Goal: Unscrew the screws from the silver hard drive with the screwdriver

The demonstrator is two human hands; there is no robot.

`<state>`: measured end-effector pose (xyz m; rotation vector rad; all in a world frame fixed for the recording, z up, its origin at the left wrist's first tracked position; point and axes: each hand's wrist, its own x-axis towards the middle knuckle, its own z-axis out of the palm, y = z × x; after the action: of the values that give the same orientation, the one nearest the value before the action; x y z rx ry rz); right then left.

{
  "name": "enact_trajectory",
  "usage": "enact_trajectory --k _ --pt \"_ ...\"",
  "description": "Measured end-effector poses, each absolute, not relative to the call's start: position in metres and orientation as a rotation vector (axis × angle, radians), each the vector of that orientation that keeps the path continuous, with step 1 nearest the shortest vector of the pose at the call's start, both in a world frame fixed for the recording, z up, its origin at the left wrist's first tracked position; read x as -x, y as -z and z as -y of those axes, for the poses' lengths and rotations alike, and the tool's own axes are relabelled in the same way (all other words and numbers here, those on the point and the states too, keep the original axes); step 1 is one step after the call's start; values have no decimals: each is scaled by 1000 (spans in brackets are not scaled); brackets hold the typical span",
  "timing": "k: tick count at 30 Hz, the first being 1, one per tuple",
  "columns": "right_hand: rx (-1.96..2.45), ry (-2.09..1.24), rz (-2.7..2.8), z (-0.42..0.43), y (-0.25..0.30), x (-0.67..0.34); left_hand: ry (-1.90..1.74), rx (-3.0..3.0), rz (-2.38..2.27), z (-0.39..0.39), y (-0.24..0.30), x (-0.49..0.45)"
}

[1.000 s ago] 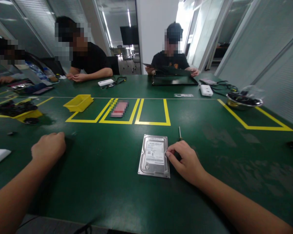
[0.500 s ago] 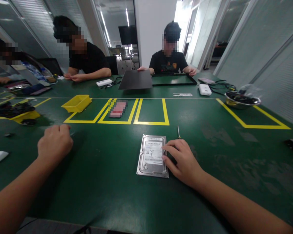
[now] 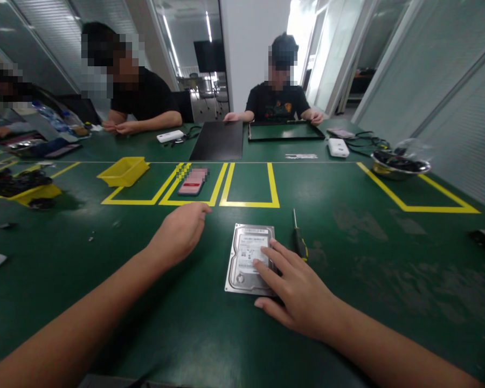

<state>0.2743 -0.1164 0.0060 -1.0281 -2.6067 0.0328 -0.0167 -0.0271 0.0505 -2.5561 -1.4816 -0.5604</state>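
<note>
A silver hard drive point(image 3: 246, 253) lies label-up on the green table point(image 3: 186, 312) in front of me. My right hand point(image 3: 297, 291) rests flat on the drive's near right part, fingers stretched out and apart. My left hand point(image 3: 181, 231) hovers just left of the drive, fingers loosely curled, nothing visible in it. A screwdriver point(image 3: 298, 240) with a black and yellow handle lies right of the drive, beside my right fingers.
Yellow tape boxes point(image 3: 248, 186) mark the table beyond the drive; one holds a phone point(image 3: 191, 184). A yellow bin point(image 3: 123, 171) sits to the left, a metal bowl point(image 3: 400, 167) at the right. Two people sit across, one laying down a black panel point(image 3: 220, 141).
My left hand swept from the far left to just beside the drive. My right hand slid off the screwdriver onto the drive and opened flat. The person opposite laid the black panel down.
</note>
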Motion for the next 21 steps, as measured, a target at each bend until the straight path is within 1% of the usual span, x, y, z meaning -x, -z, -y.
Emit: enact_trajectory --k 6,12,21 --pt "1170 -52 2593 116 -8 -276 801 2802 1238 37 -51 -40" --pt "1167 -104 2603 114 -8 -277 895 2982 1133 36 -51 -73" --pt "1169 -119 2609 114 -8 -279 1116 2970 1316 17 -48 -99"
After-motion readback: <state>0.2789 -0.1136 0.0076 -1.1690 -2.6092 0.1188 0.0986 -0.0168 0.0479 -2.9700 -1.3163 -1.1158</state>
